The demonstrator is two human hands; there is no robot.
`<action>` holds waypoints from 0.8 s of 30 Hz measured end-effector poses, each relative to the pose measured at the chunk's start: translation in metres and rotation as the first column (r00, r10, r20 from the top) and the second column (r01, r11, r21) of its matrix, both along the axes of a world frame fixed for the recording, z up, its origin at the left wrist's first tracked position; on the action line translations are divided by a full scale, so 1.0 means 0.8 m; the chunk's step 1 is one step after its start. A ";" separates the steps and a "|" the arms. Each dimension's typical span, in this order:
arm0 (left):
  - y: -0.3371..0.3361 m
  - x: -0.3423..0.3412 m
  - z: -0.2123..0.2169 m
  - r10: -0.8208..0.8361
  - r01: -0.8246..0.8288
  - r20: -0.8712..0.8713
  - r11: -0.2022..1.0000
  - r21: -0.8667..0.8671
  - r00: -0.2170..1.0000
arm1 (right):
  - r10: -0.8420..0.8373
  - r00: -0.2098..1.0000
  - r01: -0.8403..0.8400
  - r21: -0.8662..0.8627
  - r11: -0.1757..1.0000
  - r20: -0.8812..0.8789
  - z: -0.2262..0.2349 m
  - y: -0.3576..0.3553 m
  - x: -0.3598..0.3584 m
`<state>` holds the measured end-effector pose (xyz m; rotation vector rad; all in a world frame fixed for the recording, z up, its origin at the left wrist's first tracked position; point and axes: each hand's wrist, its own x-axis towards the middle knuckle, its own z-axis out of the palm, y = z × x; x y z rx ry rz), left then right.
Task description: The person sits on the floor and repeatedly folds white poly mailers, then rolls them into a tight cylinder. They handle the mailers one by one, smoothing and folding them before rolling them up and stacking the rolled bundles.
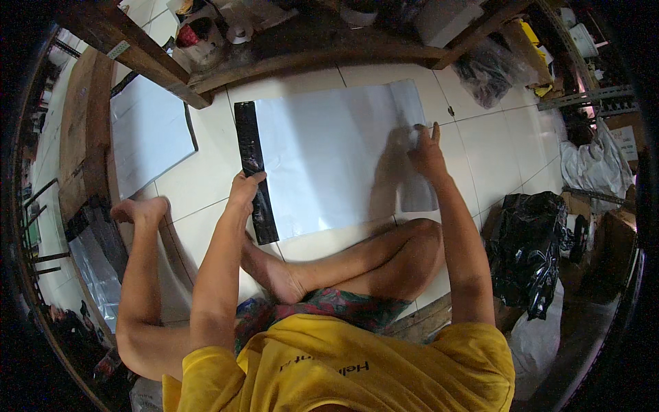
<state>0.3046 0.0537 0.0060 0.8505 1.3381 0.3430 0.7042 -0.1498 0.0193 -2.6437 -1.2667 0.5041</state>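
Observation:
A large white plastic sheet with a black band along its left edge lies on the tiled floor in front of my crossed leg. My left hand grips that banded edge, thumb on top of the black strip. At the sheet's right edge is my right hand, its fingers spread and touching the surface near a fold. Its shadow falls across the right part of the sheet. Whether anything lies between the right thumb and fingers is hidden.
Another white sheet with black edging lies at the left beside a wooden beam. Across the far side runs a low wooden frame. A black plastic bag sits at the right, near metal shelving. A crumpled clear bag lies far right.

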 end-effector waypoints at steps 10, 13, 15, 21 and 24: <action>0.036 -0.055 -0.015 0.000 0.005 -0.057 0.996 0.089 0.998 | -0.105 0.985 0.094 -0.084 0.992 -0.135 -0.032 0.018 0.013; 0.042 -0.075 -0.021 -0.034 0.067 -0.139 0.967 0.244 0.990 | -0.084 0.966 0.069 -0.071 0.995 -0.246 0.003 0.036 -0.021; 0.035 -0.075 -0.039 -0.028 0.181 -0.351 0.893 0.411 0.936 | -0.036 0.995 0.026 -0.111 0.993 -0.093 0.016 0.048 -0.042; 0.008 -0.028 -0.022 -0.017 0.498 -0.739 0.749 0.436 0.673 | -0.122 0.985 0.120 -0.028 0.992 -0.125 -0.044 0.020 0.000; 0.034 -0.059 -0.029 0.029 0.054 -0.231 0.937 0.346 0.973 | -0.246 0.952 0.266 0.093 0.959 -0.181 -0.027 0.026 -0.013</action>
